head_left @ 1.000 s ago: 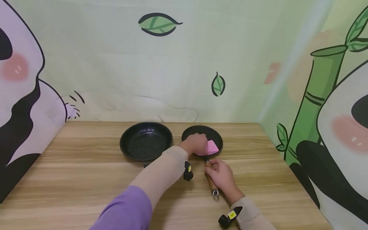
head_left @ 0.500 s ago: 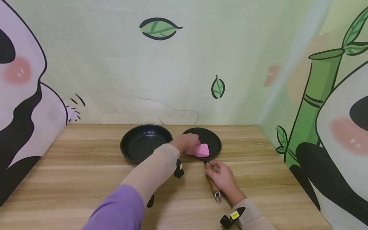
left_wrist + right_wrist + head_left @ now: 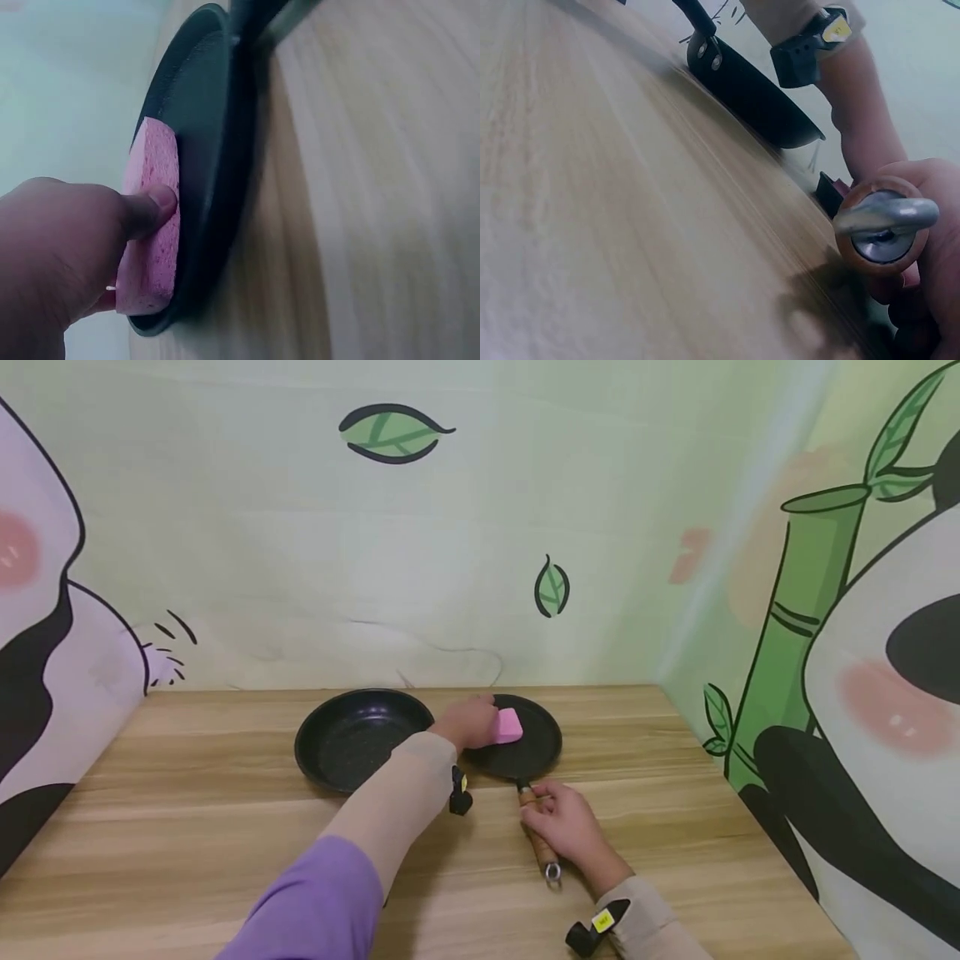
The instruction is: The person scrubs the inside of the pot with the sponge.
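A pink sponge lies against the inside of a shallow black frying pan. My left hand grips the sponge; in the left wrist view the thumb presses along the side of the sponge, near the rim of the pan. My right hand holds the pan's wooden handle between thumb and fingers. Seen end-on in the right wrist view, that handle has a metal hanging ring, with fingers curled beneath it.
A larger, deeper black frying pan stands to the left, its handle mostly behind my left forearm. Both pans rest on a wood-grain table. A wall with printed pandas and bamboo borders the table's back and sides.
My left hand has shifted the sponge across the pan, first left and toward me, then back toward the far side. The right hand keeps its hold on the handle.
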Available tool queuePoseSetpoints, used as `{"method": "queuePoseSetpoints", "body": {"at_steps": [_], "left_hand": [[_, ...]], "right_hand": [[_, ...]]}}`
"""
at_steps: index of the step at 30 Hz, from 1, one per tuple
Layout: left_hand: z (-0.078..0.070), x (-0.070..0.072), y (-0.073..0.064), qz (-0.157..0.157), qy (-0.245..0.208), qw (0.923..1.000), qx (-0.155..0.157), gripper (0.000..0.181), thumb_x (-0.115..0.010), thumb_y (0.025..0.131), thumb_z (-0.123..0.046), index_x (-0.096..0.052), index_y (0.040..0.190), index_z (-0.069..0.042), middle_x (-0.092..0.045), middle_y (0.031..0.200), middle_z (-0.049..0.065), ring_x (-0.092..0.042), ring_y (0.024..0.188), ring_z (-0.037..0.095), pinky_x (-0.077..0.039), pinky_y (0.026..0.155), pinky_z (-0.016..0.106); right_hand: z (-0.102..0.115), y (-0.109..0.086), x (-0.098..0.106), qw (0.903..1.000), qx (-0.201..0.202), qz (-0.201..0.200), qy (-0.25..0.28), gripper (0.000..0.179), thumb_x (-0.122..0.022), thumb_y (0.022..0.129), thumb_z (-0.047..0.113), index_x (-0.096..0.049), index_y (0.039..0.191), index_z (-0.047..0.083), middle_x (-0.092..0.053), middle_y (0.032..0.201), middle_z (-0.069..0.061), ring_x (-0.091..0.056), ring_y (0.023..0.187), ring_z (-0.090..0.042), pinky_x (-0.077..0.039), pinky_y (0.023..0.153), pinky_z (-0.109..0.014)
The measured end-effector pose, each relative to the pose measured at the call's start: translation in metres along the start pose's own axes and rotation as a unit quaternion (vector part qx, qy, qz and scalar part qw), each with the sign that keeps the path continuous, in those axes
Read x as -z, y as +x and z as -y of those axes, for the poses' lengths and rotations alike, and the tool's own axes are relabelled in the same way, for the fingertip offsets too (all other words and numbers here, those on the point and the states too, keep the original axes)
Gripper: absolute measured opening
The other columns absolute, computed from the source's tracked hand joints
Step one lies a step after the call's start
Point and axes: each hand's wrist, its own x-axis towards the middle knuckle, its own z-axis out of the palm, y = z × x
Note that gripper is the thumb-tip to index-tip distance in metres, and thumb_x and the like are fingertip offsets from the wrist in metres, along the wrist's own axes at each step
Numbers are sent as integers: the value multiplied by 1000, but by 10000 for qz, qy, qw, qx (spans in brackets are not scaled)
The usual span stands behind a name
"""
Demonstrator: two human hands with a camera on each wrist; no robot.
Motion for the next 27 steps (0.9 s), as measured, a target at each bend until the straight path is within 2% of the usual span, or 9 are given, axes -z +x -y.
{"method": "queuePoseSetpoints", "body": {"at_steps": [7, 12, 15, 17, 20, 24, 27], "left_hand": [[11, -6, 9, -281, 209, 9994, -22, 22, -57, 99, -17, -71, 110, -5, -63, 122, 10, -62, 110, 28, -49, 100, 41], [21, -22, 11, -319, 81, 9994, 54, 25, -57, 100, -17, -69, 119, -6, -60, 122, 8, -57, 110, 26, -49, 98, 40], [24, -27, 12, -365, -5, 9993, 7, 25, -60, 99, -18, -69, 119, -7, -60, 119, 7, -57, 108, 25, -49, 97, 40], [23, -25, 12, -343, -96, 9993, -81, 23, -61, 98, -19, -70, 116, -7, -61, 117, 7, -58, 105, 25, -49, 96, 39], [16, -14, 12, -128, -255, 9993, -234, 23, -60, 99, -21, -70, 114, -7, -62, 116, 8, -60, 103, 25, -49, 97, 39], [0, 3, 9, 157, -195, 9982, -545, 25, -61, 97, -25, -70, 112, -7, -63, 117, 10, -60, 101, 25, -48, 99, 38], [-14, 8, 7, 251, -111, 9962, -823, 27, -65, 93, -25, -71, 113, -7, -63, 119, 11, -60, 104, 25, -47, 100, 38]], "right_hand": [[0, 0, -8, 9992, 117, 287, 236, 34, -70, 84, 14, -59, 112, -3, -62, 66, -1, -56, 54, -13, -50, 54, -30], [1, -5, -18, 9973, 166, 617, 371, 37, -69, 84, 13, -57, 114, -5, -60, 65, 0, -56, 54, -12, -50, 53, -29], [2, -7, -22, 9973, 228, 603, 342, 38, -69, 84, 14, -58, 114, -6, -60, 66, 1, -55, 54, -10, -49, 54, -27], [3, -7, -22, 9983, 257, 450, 266, 37, -71, 83, 15, -60, 113, -5, -62, 66, 1, -56, 56, -10, -49, 55, -27], [2, -4, -20, 9996, 255, 104, 82, 35, -73, 81, 16, -63, 109, -3, -64, 66, 0, -57, 57, -10, -48, 57, -28], [1, 0, -13, 9995, 130, -249, -124, 34, -76, 80, 19, -66, 107, 0, -68, 69, 0, -59, 60, -11, -48, 59, -29], [1, 2, -7, 9989, -3, -398, -234, 33, -76, 81, 21, -66, 107, 2, -68, 71, 1, -60, 61, -11, -49, 60, -30]]}}
